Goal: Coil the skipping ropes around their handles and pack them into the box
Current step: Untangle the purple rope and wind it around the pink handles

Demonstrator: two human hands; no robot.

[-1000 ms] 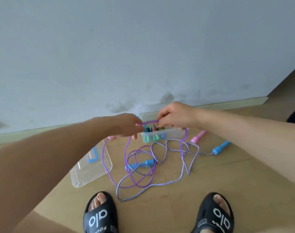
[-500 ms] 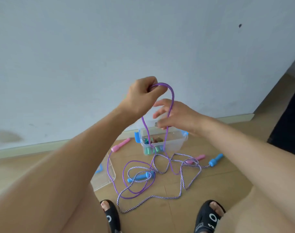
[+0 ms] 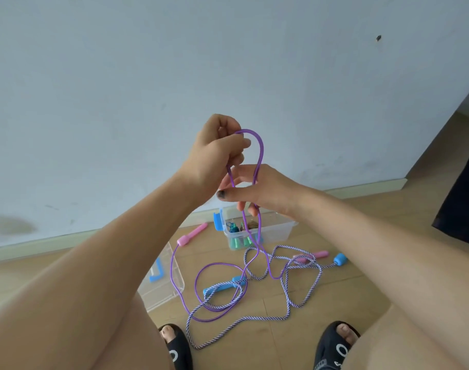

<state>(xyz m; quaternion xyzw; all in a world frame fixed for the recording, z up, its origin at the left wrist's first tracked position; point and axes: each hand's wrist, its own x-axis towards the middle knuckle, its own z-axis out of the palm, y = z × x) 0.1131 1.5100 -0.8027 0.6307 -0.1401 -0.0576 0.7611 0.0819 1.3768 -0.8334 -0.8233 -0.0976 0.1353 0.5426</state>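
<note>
Wooden floor below a pale wall: the limp, light purple rope [image 3: 258, 156] hung looped from the pinching left hand [image 3: 214, 153]; right hand [image 3: 257, 190] loosely guided both strands. Best gripped at its pink handle [image 3: 192, 234], near the box [image 3: 257, 231].

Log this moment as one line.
left hand holds purple rope loop raised | right hand holds strands below | box open | striped rope on floor

I count two skipping ropes: purple rope [image 3: 258, 156], striped rope [image 3: 302, 292]. Two pink handles [image 3: 192, 234] [image 3: 312, 255]. Two blue handles [image 3: 224, 286] [image 3: 340, 259]. One clear box [image 3: 270, 231], one lid [image 3: 162, 289]. Two black slippers [image 3: 178, 348] [image 3: 332, 345].
</note>
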